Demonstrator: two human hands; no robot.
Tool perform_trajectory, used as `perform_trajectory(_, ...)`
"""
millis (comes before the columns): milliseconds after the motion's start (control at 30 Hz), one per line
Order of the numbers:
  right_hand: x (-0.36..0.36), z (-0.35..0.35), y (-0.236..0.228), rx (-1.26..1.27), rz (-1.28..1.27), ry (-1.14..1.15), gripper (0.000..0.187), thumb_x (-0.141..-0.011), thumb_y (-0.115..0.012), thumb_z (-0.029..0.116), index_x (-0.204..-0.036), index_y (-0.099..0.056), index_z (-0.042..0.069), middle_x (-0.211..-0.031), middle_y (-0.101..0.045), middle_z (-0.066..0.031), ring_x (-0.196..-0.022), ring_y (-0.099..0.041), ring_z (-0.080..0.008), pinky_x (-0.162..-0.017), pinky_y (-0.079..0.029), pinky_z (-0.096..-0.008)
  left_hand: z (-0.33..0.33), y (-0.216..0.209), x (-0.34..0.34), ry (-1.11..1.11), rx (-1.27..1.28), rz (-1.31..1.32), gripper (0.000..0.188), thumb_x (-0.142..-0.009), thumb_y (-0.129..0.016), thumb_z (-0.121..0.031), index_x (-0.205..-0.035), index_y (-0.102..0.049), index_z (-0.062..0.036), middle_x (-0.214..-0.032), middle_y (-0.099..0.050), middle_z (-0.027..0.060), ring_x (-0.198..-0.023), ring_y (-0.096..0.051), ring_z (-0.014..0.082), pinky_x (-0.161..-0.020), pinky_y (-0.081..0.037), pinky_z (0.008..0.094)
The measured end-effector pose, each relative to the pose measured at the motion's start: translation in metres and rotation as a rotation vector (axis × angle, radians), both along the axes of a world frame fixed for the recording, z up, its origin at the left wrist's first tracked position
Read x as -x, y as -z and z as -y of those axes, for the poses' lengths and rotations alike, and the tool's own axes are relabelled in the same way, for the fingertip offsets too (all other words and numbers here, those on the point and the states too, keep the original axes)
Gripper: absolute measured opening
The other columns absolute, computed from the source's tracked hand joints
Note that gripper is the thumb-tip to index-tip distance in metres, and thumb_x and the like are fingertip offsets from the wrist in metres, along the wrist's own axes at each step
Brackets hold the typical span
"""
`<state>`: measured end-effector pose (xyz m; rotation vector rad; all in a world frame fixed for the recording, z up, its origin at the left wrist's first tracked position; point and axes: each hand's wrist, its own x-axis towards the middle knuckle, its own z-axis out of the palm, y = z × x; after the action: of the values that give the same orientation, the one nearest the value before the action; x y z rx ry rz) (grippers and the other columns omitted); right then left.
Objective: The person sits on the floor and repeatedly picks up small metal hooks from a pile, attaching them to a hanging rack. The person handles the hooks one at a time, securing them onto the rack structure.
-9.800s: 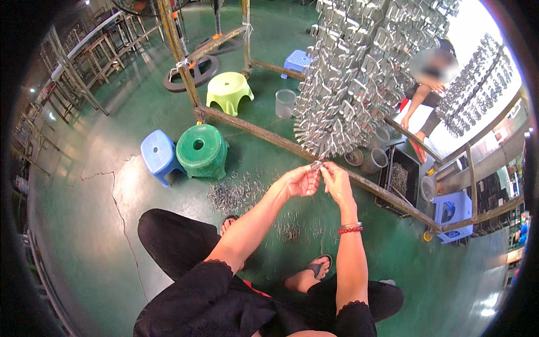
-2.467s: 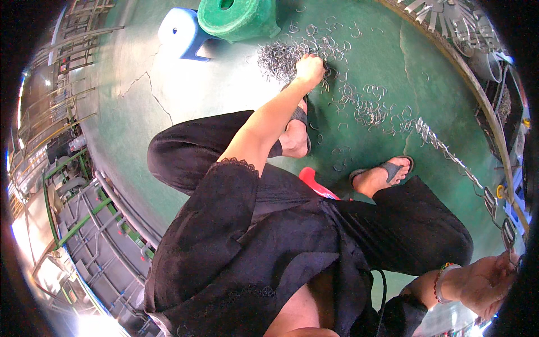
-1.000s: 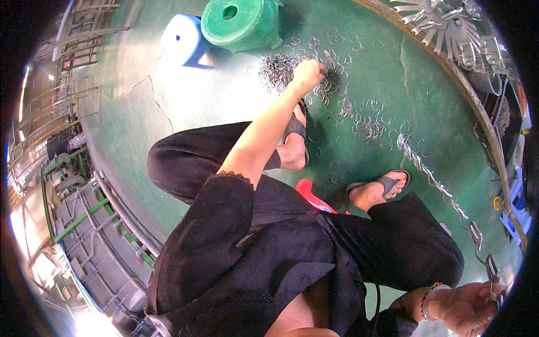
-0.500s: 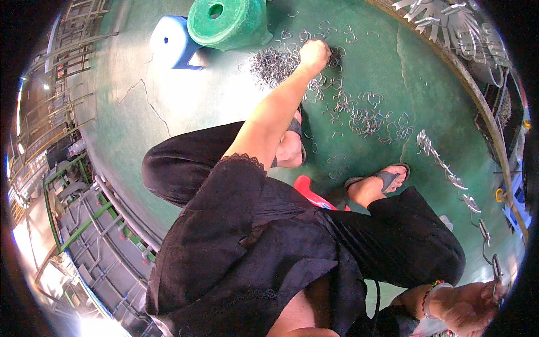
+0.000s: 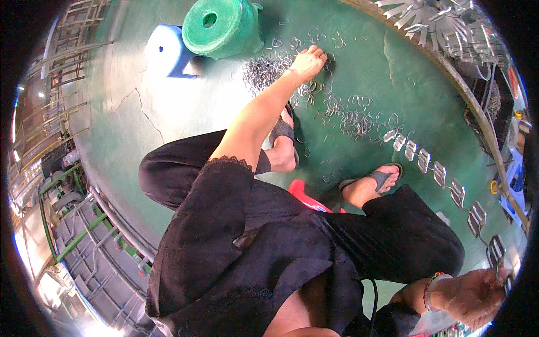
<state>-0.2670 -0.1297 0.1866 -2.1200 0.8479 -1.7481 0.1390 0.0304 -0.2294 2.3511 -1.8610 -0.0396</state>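
Observation:
My left hand reaches forward to a pile of small bent metal wire hooks on the floor. Its fingers curl down at the pile's right edge; whatever lies between them is hidden. Down at the lower right, my right hand is closed on the end of a chain of flat metal links. That chain hangs in a slanting line toward the scattered hooks, its plates turned broad side on. A looser group of hooks lies between the pile and the chain.
A green round stool and a blue-and-white stool stand beyond the pile. Under me shows a red seat. More metal pieces hang by a curved rail at right. Metal racks stand at left.
The chain has turned so its plates show broad side and swung slightly left at its far end. My left hand has shifted slightly, its knuckles opening from a tight fist.

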Motion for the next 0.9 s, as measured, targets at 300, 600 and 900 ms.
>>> perform_trajectory(300, -0.022, -0.016, -0.010, -0.116, -0.004, -0.248, 0.022, -0.085, -0.064, 0.016, -0.079, -0.058, -0.005, -0.071, -0.061, -0.0128, -0.059, -0.058, -0.0184, -0.053, -0.048, -0.0258, -0.009, -0.033, -0.006, -0.430, 0.278, -0.410, 0.016, -0.080, -0.055, -0.011, -0.093, -0.060, -0.0018, -0.081, -0.065, 0.0169, -0.080, -0.062, 0.0343, -0.076, -0.049, 0.0410)
perform_trajectory(600, -0.050, -0.035, -0.040, -0.258, 0.139, -0.254, 0.013, -0.085, -0.065, 0.010, -0.083, -0.066, -0.003, -0.076, -0.065, -0.0068, -0.061, -0.057, -0.0090, -0.053, -0.043, -0.0186, 0.044, -0.341, 0.046, -0.005, 0.660, -1.163, 0.019, -0.082, -0.067, -0.019, -0.092, -0.069, -0.0027, -0.079, -0.069, 0.0042, -0.068, -0.065, 0.0102, -0.065, -0.051, 0.0257)
perform_trajectory(900, -0.100, -0.038, -0.057, -0.396, -0.012, -0.645, 0.010, -0.084, -0.065, 0.004, -0.077, -0.059, 0.000, -0.071, -0.051, 0.0021, -0.056, -0.044, -0.0025, -0.048, -0.033, -0.0175, 0.035, -0.488, 0.133, 0.391, 0.658, -1.414, 0.012, -0.079, -0.071, -0.014, -0.090, -0.070, -0.0075, -0.106, -0.062, 0.0041, -0.094, -0.056, 0.0098, -0.082, -0.045, 0.0251)
